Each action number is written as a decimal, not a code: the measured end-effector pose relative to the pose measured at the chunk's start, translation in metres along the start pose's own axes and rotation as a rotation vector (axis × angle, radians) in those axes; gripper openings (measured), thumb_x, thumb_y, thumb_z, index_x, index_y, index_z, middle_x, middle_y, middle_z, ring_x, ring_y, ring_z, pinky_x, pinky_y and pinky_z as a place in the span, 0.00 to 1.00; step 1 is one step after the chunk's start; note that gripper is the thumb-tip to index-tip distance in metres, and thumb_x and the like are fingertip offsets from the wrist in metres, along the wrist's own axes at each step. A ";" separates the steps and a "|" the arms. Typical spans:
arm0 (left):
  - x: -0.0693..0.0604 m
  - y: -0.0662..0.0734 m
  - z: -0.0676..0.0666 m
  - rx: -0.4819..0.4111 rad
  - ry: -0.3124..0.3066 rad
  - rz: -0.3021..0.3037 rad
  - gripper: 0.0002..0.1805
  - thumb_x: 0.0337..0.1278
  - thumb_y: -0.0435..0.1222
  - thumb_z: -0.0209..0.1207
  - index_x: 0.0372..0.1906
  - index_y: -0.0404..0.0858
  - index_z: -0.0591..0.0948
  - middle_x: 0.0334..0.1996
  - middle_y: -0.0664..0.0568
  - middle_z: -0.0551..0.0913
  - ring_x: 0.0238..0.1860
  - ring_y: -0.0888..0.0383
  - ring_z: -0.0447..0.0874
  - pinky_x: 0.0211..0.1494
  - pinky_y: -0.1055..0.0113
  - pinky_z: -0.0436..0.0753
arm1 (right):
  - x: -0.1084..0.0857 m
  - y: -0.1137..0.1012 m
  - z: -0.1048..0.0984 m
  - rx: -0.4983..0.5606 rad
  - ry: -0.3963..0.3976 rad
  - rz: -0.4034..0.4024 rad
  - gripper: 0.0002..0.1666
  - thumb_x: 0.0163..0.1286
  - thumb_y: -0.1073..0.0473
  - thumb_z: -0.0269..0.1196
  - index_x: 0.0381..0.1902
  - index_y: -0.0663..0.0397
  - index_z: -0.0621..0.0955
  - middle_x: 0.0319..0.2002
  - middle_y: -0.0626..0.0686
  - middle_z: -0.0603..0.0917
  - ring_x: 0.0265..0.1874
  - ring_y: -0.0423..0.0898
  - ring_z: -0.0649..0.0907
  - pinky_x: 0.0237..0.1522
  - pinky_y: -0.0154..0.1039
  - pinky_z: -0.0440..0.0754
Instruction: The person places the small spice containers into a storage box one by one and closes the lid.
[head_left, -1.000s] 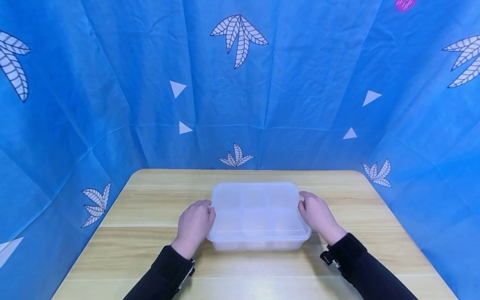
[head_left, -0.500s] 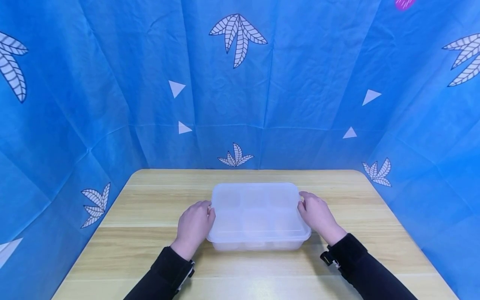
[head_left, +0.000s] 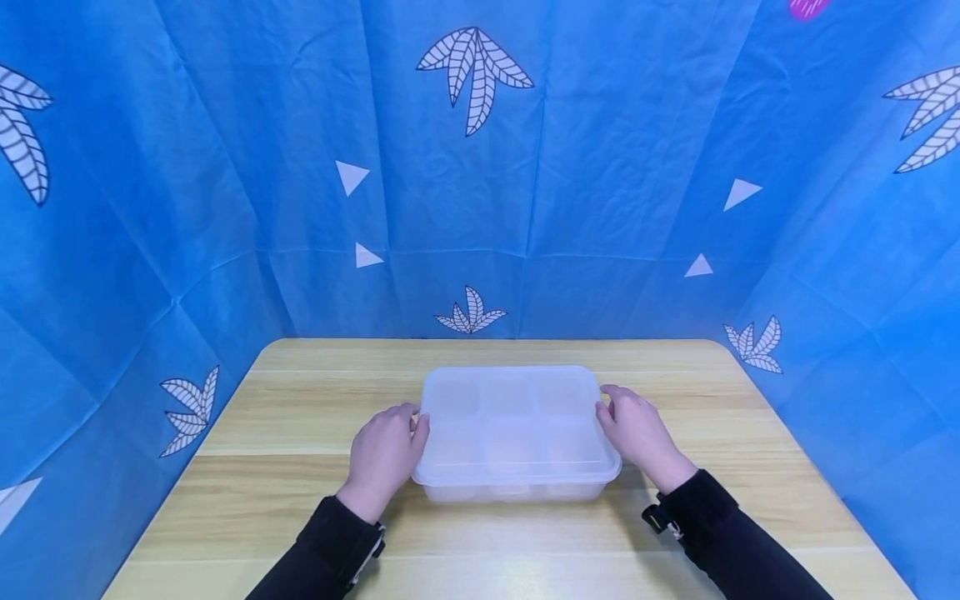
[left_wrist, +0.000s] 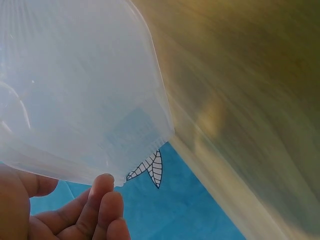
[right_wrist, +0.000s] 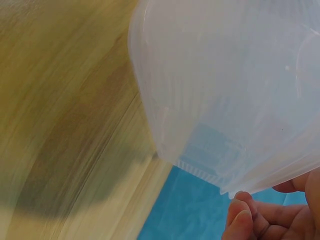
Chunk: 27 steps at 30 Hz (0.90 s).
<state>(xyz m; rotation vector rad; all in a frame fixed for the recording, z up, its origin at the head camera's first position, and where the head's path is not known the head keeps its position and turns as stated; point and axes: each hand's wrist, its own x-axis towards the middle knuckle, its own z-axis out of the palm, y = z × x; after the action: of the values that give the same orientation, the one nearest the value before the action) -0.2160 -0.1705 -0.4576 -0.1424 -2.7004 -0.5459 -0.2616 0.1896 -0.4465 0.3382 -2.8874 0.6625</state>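
Note:
A translucent white plastic storage box (head_left: pixel 517 433) with a lid sits on the table; several compartments show faintly through the lid. My left hand (head_left: pixel 384 450) holds it at the left end, the thumb by the lid's edge. In the left wrist view, curled fingers (left_wrist: pixel 102 200) meet the box's rim. At the opposite end, my right hand (head_left: pixel 637 429) pinches the right edge. The right wrist view has curled fingertips (right_wrist: pixel 240 217) against the rim, with the thumb partly in view. What lies inside the box cannot be made out.
A light wood-grain table (head_left: pixel 300 500) lies under the box. Blue cloth (head_left: pixel 622 167) printed with white leaves and triangles hangs behind it and along both sides. Dark sleeves with wrist straps cover both forearms.
The box stays in place. My left hand has shifted very slightly left and my right hand very slightly right; both remain at the box's ends.

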 end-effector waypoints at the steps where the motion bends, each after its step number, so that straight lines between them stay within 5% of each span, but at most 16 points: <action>1: 0.000 0.000 0.000 0.000 -0.002 -0.002 0.18 0.68 0.42 0.58 0.48 0.30 0.85 0.27 0.50 0.83 0.26 0.55 0.80 0.26 0.62 0.79 | 0.000 0.000 0.000 0.000 0.001 0.000 0.25 0.76 0.59 0.55 0.62 0.74 0.74 0.22 0.48 0.73 0.20 0.42 0.72 0.31 0.45 0.75; 10: 0.001 0.003 -0.001 -0.016 0.001 0.017 0.15 0.66 0.39 0.60 0.46 0.30 0.85 0.21 0.53 0.77 0.22 0.57 0.74 0.24 0.63 0.76 | 0.000 0.002 0.002 0.016 -0.013 0.010 0.25 0.76 0.59 0.54 0.62 0.74 0.74 0.19 0.48 0.72 0.18 0.42 0.71 0.29 0.43 0.74; 27: 0.001 0.003 0.001 0.008 0.034 0.042 0.13 0.63 0.36 0.62 0.44 0.29 0.85 0.23 0.50 0.81 0.28 0.51 0.82 0.30 0.56 0.82 | 0.000 0.000 0.003 0.023 -0.006 -0.005 0.24 0.75 0.60 0.53 0.60 0.75 0.75 0.19 0.48 0.73 0.18 0.43 0.71 0.32 0.46 0.77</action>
<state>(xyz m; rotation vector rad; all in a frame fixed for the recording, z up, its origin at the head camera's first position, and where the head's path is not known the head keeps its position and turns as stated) -0.2168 -0.1669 -0.4568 -0.1855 -2.6602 -0.5208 -0.2619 0.1889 -0.4491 0.3509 -2.8852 0.6951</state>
